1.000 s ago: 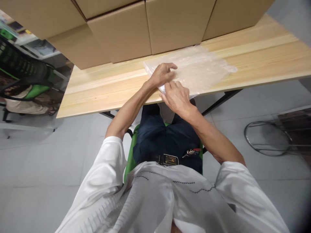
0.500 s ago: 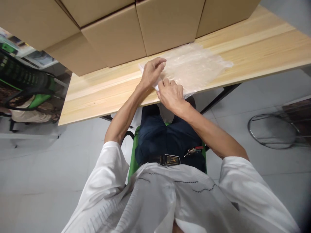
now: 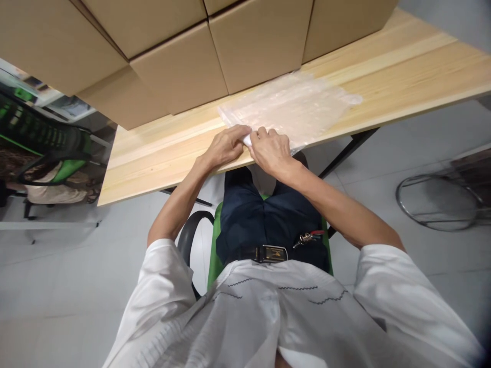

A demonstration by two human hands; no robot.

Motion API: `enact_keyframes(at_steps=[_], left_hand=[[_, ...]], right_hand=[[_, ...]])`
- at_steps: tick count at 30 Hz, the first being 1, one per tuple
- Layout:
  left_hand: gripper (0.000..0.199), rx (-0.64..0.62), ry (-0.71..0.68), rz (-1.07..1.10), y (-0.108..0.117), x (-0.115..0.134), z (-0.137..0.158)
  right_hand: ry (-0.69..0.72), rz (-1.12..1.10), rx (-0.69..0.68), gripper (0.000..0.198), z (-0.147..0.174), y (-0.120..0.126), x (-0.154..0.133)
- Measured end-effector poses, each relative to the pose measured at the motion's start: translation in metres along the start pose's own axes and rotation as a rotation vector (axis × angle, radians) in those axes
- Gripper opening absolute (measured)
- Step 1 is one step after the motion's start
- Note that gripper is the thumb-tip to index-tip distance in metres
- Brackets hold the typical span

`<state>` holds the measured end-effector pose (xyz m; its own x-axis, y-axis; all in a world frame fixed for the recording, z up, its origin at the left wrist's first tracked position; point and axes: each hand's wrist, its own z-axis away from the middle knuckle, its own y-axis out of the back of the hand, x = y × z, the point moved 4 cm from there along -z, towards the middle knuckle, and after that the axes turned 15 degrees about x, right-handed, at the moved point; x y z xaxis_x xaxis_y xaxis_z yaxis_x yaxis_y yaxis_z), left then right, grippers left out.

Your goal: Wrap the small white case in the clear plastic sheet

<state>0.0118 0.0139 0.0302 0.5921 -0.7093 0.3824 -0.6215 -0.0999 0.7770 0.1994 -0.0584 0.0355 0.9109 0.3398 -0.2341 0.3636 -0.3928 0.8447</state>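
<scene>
Clear plastic bags (image 3: pixel 295 105) lie flat in a thin layer on the wooden table; how many there are I cannot tell. At their near left corner, a whitish bunched edge (image 3: pixel 246 139) shows between my two hands. My left hand (image 3: pixel 226 145) is closed on that edge, thumb and fingers pressed together near the table's front edge. Close beside it, my right hand (image 3: pixel 271 149) has its fingers curled over the plastic and grips it. The undersides of both hands are hidden.
Large brown cardboard boxes (image 3: pixel 180 69) stand stacked along the back of the wooden table (image 3: pixel 149 163). I sit on a green chair (image 3: pixel 216 240). To the right on the floor is a round metal-framed stool (image 3: pixel 437 202). Another person's foot (image 3: pixel 92 191) shows at the left by a green-black chair (image 3: pixel 38 133).
My left hand has come down from the upper left edge of the plastic to its near corner, closing there beside my right hand. The right hand stays in nearly the same place.
</scene>
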Motion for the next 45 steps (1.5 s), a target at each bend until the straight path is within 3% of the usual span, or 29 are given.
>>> enact_keyframes(at_steps=[8, 14, 19, 24, 29, 34, 37, 42, 45], left_hand=[[0.071, -0.073, -0.037, 0.076, -0.001, 0.0, -0.013], [0.059, -0.099, -0.066, 0.032, -0.002, -0.008, -0.018], [0.045, -0.063, -0.061, -0.105, 0.009, -0.003, 0.005], [0.053, -0.072, 0.011, -0.374, 0.017, 0.015, 0.038], [0.049, -0.174, 0.082, -0.563, 0.013, 0.052, 0.039], [0.04, -0.195, 0.118, -0.559, -0.003, 0.076, 0.02], [0.038, -0.185, 0.105, -0.534, -0.016, 0.085, 0.011], [0.038, -0.173, 0.069, -0.505, -0.029, 0.093, 0.003], [0.035, -0.165, 0.05, -0.454, -0.028, 0.091, 0.004]], right_hand=[[-0.016, -0.017, 0.003, 0.06, -0.001, -0.006, 0.002], [-0.028, 0.006, 0.009, 0.058, -0.006, -0.006, -0.006], [0.041, 0.031, -0.076, 0.057, -0.004, 0.003, -0.013], [0.231, 0.002, -0.143, 0.056, -0.002, 0.016, -0.012], [0.365, 0.031, -0.143, 0.051, -0.006, 0.021, 0.01], [0.38, 0.019, -0.083, 0.038, -0.009, 0.016, 0.057], [0.384, -0.014, -0.039, 0.043, -0.003, 0.017, 0.077], [0.347, -0.116, 0.085, 0.061, 0.014, 0.019, 0.077], [0.32, -0.143, 0.088, 0.051, 0.02, 0.012, 0.072]])
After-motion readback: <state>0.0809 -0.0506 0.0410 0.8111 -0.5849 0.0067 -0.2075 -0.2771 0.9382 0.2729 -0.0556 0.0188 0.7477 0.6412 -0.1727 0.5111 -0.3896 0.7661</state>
